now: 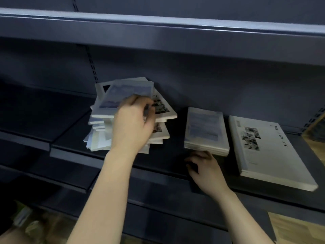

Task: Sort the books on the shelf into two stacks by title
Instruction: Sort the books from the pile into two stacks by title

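Note:
A messy pile of mixed books (98,138) sits on the dark shelf (70,152) at centre left. My left hand (133,124) lies on top of it, fingers closed on the top blue-covered book (121,95), which is tilted up. To the right stands a neat stack of blue-covered books (206,127). My right hand (204,166) rests at the shelf's front edge, just below that stack, fingers curled and holding nothing. Further right lies a stack of larger white books with black photos (269,147).
An upper shelf (158,32) overhangs close above the books. The shelf's back wall (211,81) stands right behind the pile. A slotted upright (93,67) runs behind the pile. Lower shelves and wooden floor (295,229) show below and at right.

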The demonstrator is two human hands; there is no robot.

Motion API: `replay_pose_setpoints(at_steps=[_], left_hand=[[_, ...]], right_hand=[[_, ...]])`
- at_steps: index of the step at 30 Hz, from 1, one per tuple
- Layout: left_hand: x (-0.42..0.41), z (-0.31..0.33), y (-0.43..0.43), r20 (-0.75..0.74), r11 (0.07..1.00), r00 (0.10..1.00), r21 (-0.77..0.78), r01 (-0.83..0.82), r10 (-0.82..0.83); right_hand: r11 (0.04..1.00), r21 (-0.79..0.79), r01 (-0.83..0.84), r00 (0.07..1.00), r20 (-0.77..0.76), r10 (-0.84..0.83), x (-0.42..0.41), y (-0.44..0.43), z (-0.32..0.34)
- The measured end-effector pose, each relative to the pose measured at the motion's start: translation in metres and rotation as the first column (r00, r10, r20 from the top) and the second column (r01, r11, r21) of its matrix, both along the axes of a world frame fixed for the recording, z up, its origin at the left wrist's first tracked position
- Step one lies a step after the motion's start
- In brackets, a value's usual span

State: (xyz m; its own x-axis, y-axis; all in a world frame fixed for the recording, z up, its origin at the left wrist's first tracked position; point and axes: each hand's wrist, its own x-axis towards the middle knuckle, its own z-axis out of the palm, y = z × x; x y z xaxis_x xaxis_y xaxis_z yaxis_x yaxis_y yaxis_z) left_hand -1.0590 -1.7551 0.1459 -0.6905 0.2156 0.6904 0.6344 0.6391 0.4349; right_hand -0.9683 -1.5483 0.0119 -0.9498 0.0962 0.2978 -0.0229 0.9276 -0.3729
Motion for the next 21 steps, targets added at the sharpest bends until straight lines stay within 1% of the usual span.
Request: replay_pose_setpoints(at_steps=[4, 8, 10, 11, 14, 15, 19, 21], left_hand=[[-0.026, -0.001, -0.037, 0.003, 0.982, 0.984, -0.06, -0.179, 0.18], [-0.042, -0.007, -0.057, 0.059, 0.944, 0.946, -0.101, -0.314, 0.32], [-0.045, -0.007, -0.059, 0.124, 0.931, 0.924, -0.094, -0.352, 0.362], [-0.048, -0.007, -0.061, 0.165, 0.929, 0.914, -0.085, -0.36, 0.37], [-0.054, 0.0, -0.066, 0.219, 0.935, 0.909, -0.086, -0.344, 0.354], [-0.054, 0.005, -0.066, 0.263, 0.938, 0.9, -0.091, -0.335, 0.347], [-0.057, 0.019, -0.068, 0.433, 0.933, 0.827, -0.13, -0.336, 0.358], [-0.062, 0.02, -0.071, 0.536, 0.946, 0.782, -0.124, -0.299, 0.318]], right_hand=[[0.998, -0.005, 0.059, 0.997, -0.043, -0.059, -0.01, -0.006, -0.008], [0.997, 0.008, 0.083, 0.992, -0.093, -0.082, -0.009, -0.008, -0.015], [0.996, 0.007, 0.09, 0.989, -0.115, -0.088, -0.008, -0.009, -0.015], [0.996, 0.006, 0.091, 0.988, -0.125, -0.09, -0.008, -0.009, -0.015], [0.996, 0.01, 0.092, 0.986, -0.142, -0.089, -0.007, -0.009, -0.015], [0.996, 0.013, 0.091, 0.986, -0.143, -0.089, -0.006, -0.01, -0.015], [0.995, 0.024, 0.092, 0.985, -0.151, -0.088, -0.006, -0.01, -0.015], [0.996, 0.03, 0.089, 0.985, -0.154, -0.083, -0.006, -0.01, -0.015]])
